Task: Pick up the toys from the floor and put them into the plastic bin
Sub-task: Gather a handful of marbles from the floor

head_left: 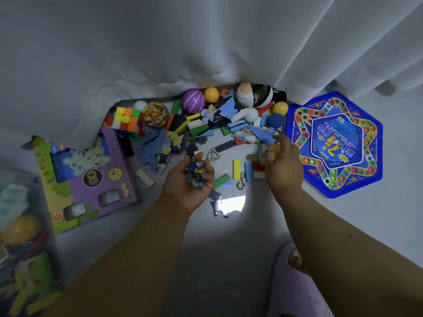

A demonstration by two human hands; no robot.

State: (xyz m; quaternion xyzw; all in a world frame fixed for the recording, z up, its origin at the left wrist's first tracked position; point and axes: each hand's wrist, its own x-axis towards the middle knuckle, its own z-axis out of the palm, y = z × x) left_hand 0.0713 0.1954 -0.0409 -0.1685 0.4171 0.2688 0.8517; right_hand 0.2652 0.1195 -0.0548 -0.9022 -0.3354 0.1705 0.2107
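**Operator:** My left hand (191, 177), at the centre of the frame, is cupped palm-up around a heap of glass marbles (196, 173), fingers curled to hold them in. My right hand (282, 160) is just right of centre, down among the toys. It looks to be pinching something small and orange, but it is blurred and I cannot tell for sure what the fingers have.

**Observer:** Where is the bin?

**Operator:** At the lower left edge, the clear plastic bin (13, 195), already with a yellow ball and some blocks showing inside. It sits well apart from both hands, past the purple game box (91, 179). Most toys are not yet in: the puzzle cube (128, 121), the purple striped ball (193, 101), loose wooden blocks and foam pieces under the white curtain (160, 42), and the blue hexagonal board (334, 145) at the right.

**Observer:** What worries you?

**Operator:** The marbles. I judge the left palm close to full, so one more dropped on top, or a tilt of the wrist on the long swing to the bin, could send some rolling off under the curtain. The metal ring puzzle (214, 154) lies just beside those fingertips and could snag. I would empty the left hand first.
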